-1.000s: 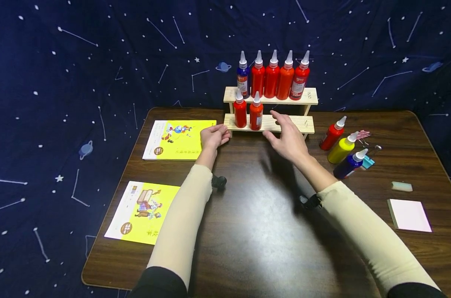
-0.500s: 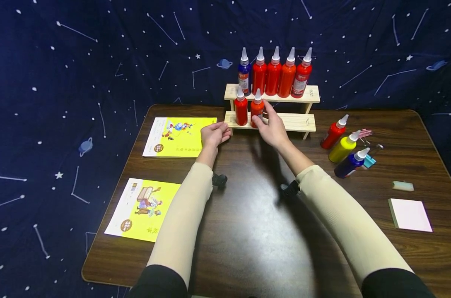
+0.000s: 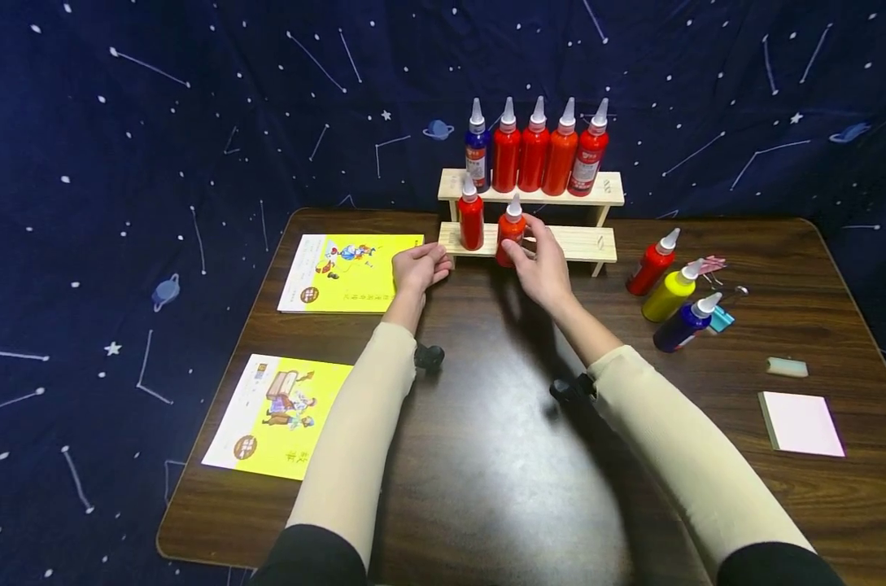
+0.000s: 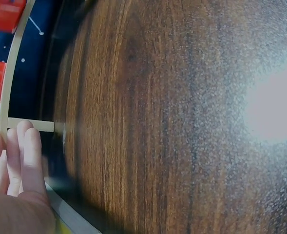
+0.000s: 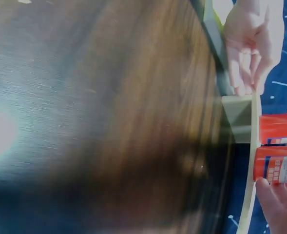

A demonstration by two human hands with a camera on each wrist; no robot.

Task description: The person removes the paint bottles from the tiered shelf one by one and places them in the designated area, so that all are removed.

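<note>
A two-step wooden rack [image 3: 587,242] stands at the back of the table. My left hand [image 3: 418,267] pinches the left end of its lower step between thumb and fingers, as the left wrist view [image 4: 21,195] shows. My right hand [image 3: 545,264] grips an orange-red paint bottle [image 3: 511,232] with a white pointed cap, thumb in front. The bottle's base overlaps the step's front edge; whether it is lifted I cannot tell. Left of it, a red paint bottle [image 3: 471,224] stands upright on the same step. Several more bottles, including a blue one [image 3: 477,155], line the upper step.
To the right stand a red bottle [image 3: 651,268], a yellow bottle [image 3: 669,295] and a dark blue bottle [image 3: 681,327], with clips [image 3: 721,319] behind. An eraser [image 3: 787,367] and a white note pad [image 3: 803,423] lie nearer. Yellow books [image 3: 369,273] lie at left.
My right hand has come in from the right, taken hold of the orange-red bottle and drawn it slightly right and towards me. The left hand has stayed at the rack's end.
</note>
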